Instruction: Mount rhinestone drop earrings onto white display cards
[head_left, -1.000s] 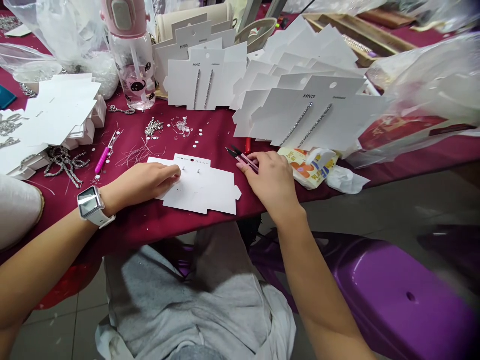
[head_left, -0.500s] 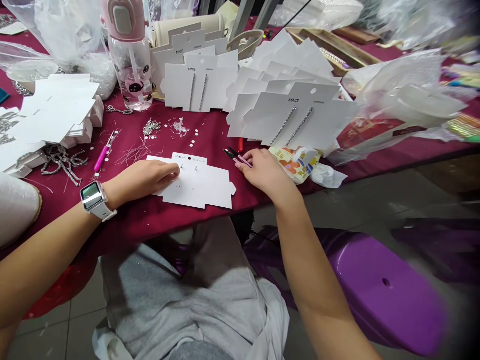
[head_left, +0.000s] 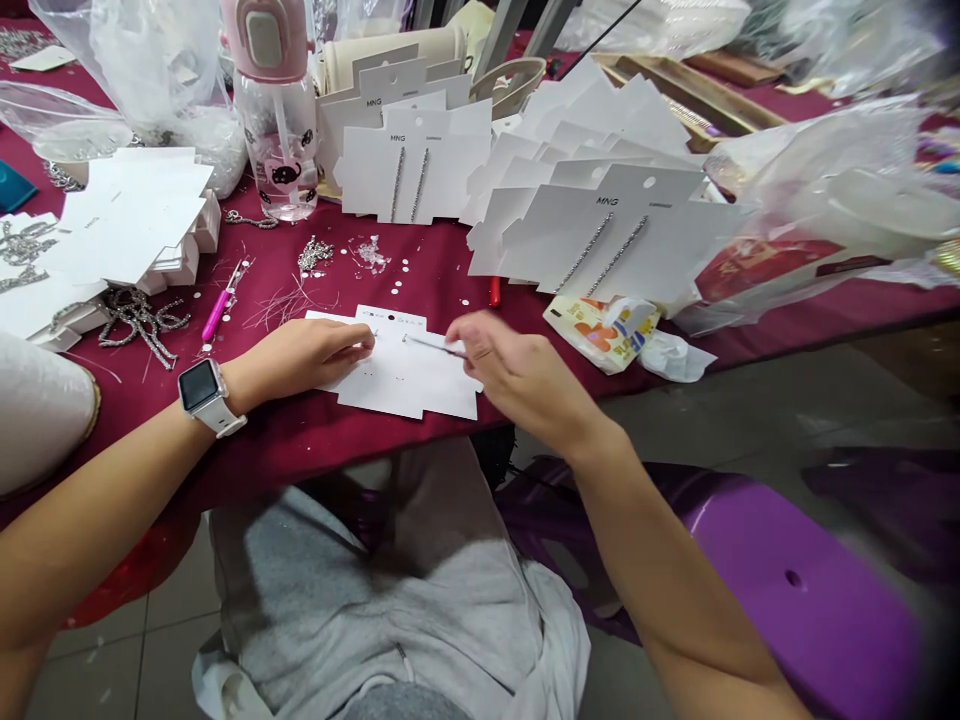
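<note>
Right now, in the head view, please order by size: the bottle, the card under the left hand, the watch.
The bottle and the card look about equal, so I do not rank them. Smallest: the watch.

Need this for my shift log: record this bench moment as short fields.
Left hand: resting on a white earring card
Right hand: holding a thin silvery strand over the card
Left wrist: white-strapped smartwatch
Surface: maroon tablecloth
Nearby: MNG cards with long sparkly earrings, pink-capped bottle

maroon tablecloth [head_left: 262, 445], white earring card [head_left: 405, 385], pink cat-print bottle [head_left: 277, 130]
</note>
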